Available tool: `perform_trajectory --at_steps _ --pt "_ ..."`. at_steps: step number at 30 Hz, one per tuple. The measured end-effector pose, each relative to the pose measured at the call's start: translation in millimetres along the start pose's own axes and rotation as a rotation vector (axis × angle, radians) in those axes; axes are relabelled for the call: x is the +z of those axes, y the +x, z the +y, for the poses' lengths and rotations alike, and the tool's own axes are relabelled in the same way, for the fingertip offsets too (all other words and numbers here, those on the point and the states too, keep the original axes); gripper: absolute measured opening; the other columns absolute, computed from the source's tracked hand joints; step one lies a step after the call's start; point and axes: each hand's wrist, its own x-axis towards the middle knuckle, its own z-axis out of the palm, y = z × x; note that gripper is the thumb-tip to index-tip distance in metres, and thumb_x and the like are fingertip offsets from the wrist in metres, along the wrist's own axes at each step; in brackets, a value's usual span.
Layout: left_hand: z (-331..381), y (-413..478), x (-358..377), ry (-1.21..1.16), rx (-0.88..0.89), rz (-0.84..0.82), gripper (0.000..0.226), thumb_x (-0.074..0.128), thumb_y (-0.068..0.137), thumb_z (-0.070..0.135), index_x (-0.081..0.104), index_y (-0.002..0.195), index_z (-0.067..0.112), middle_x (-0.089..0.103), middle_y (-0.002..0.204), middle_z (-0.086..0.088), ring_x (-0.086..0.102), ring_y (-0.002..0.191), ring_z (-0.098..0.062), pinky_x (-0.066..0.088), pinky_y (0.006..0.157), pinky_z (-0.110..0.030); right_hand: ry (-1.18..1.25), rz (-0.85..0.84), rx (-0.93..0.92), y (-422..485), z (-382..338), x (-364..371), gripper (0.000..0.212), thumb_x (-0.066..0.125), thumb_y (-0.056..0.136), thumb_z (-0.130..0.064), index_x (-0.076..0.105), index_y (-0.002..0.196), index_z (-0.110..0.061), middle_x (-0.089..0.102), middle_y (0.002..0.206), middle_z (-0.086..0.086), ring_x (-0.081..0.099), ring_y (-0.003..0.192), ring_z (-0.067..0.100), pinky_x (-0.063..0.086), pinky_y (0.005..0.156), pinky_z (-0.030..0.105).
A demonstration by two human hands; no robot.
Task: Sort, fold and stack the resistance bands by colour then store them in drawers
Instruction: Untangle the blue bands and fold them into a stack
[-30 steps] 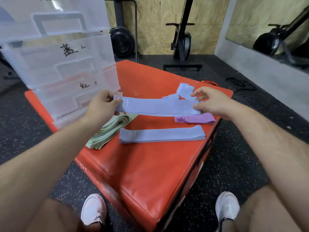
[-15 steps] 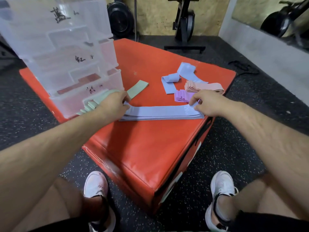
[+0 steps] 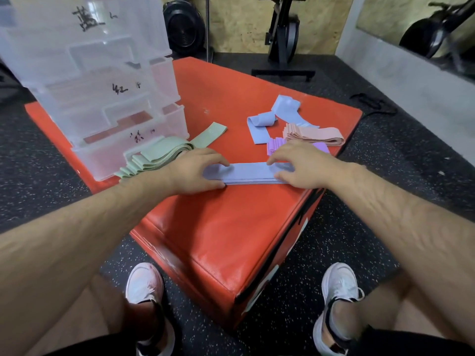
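Count on the red padded box [image 3: 231, 227]:
- one clear drawer unit [image 3: 159, 80] at the far left, three hand-labelled drawers in sight
- one green stack [image 3: 154, 155] lying against the lowest drawer, with one single green band [image 3: 210, 133] trailing off it
- one pink stack [image 3: 313, 133] and one purple stack [image 3: 275, 146], touching, at the right edge
- two loose blue bands [image 3: 259, 127], curled and unfolded, behind them
- one flat blue stack [image 3: 250, 173] near the front edge, several layers showing at its near side, too thin to count

Two white shoes [image 3: 145, 283] stood on the speckled floor below.

The left hand [image 3: 195, 173] lay over the left end of the blue stack, fingers spread along its far edge and thumb at its near edge, pressing down rather than gripping. The right hand [image 3: 295, 165] covered the right end likewise, fingers loosely bent on top.

Change: a second before, the top blue band hung in the air between both hands, above the one on the box. Half a second before, it was down with the hands at its outer ends. Both hands had since slid inward, leaving a shorter stretch of blue showing between them. The other piles had not shifted.
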Motion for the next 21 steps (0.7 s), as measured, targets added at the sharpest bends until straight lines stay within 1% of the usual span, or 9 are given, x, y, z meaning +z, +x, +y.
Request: perform_trajectory --at_steps 3,5,7,10,13,14,16,18,21 --pt "0.8 5.3 3.8 -0.064 -0.025 -0.041 0.046 0.074 0.083 0.041 0.063 0.126 0.029 0.060 0.126 0.005 0.054 0.118 -0.014 0.040 0.105 -0.033 0.031 -0.085 -0.012 -0.4 -3.2 4.8 0.046 0.071 0.088 -0.040 0.060 0.131 -0.032 0.061 0.133 -0.006 0.050 0.127 0.020 0.039 0.109 0.043" --pt "-0.8 8.9 5.1 -0.075 -0.019 -0.049 0.042 0.075 0.084 0.035 0.064 0.124 0.030 0.061 0.122 0.004 0.054 0.116 -0.015 0.040 0.105 -0.033 0.028 -0.095 0.003 0.3 -2.7 7.0 0.048 0.073 0.087 -0.038 0.058 0.133 -0.033 0.059 0.135 -0.007 0.049 0.129 0.018 0.038 0.109 0.043" --pt "-2.4 10.6 5.7 -0.072 -0.012 -0.057 0.040 0.075 0.085 0.034 0.065 0.124 0.030 0.061 0.121 0.004 0.054 0.115 -0.014 0.039 0.105 -0.033 0.030 -0.091 0.008 1.2 -1.3 7.1 0.046 0.074 0.087 -0.039 0.059 0.130 -0.035 0.058 0.132 -0.007 0.049 0.127 0.017 0.037 0.109 0.044" --pt "-1.4 10.3 5.5 -0.057 -0.019 -0.074 0.041 0.073 0.083 0.040 0.064 0.122 0.032 0.060 0.120 0.004 0.054 0.115 -0.014 0.040 0.105 -0.035 0.013 -0.101 0.009 2.9 -1.5 6.8 0.044 0.074 0.086 -0.042 0.059 0.127 -0.037 0.057 0.129 -0.007 0.048 0.126 0.019 0.036 0.108 0.044" --pt "5.6 14.2 3.2 -0.043 -0.036 -0.066 0.057 0.057 0.072 0.066 0.064 0.119 0.034 0.060 0.118 0.007 0.054 0.113 -0.011 0.042 0.103 -0.036 0.002 -0.085 0.001 7.2 -3.2 5.2 0.044 0.069 0.083 -0.053 0.059 0.124 -0.039 0.057 0.128 -0.008 0.048 0.126 0.020 0.036 0.109 0.045" --pt "9.1 17.9 2.6 -0.034 -0.040 -0.046 0.061 0.051 0.070 0.071 0.063 0.118 0.035 0.060 0.117 0.009 0.055 0.112 -0.011 0.043 0.102 -0.036 0.007 -0.063 -0.001 10.1 -4.2 3.7 0.043 0.065 0.084 -0.056 0.059 0.124 -0.040 0.058 0.129 -0.008 0.048 0.127 0.020 0.036 0.109 0.045" --pt "16.9 29.1 1.2 -0.023 -0.042 -0.002 0.060 0.045 0.071 0.070 0.060 0.118 0.036 0.058 0.118 0.011 0.054 0.112 -0.010 0.044 0.100 -0.038 -0.007 0.007 -0.020 19.0 -8.9 -0.6 0.040 0.059 0.089 -0.054 0.059 0.126 -0.038 0.059 0.130 -0.008 0.048 0.128 0.020 0.035 0.110 0.042" --pt "22.7 44.9 1.9 -0.013 -0.020 0.042 0.058 0.046 0.074 0.063 0.059 0.122 0.034 0.058 0.120 0.010 0.053 0.114 -0.012 0.044 0.100 -0.040 -0.033 0.065 -0.024 31.2 -14.7 -4.7 0.036 0.055 0.094 -0.050 0.060 0.128 -0.036 0.060 0.128 -0.009 0.049 0.125 0.020 0.035 0.107 0.040" --pt "25.1 73.3 4.4 -0.002 -0.022 0.053 0.055 0.050 0.078 0.058 0.057 0.126 0.030 0.058 0.121 0.005 0.054 0.115 -0.017 0.044 0.099 -0.042 -0.098 0.062 0.028 50.7 -20.8 -13.2 0.034 0.051 0.098 -0.045 0.063 0.126 -0.030 0.062 0.123 -0.005 0.049 0.121 0.023 0.034 0.104 0.041"
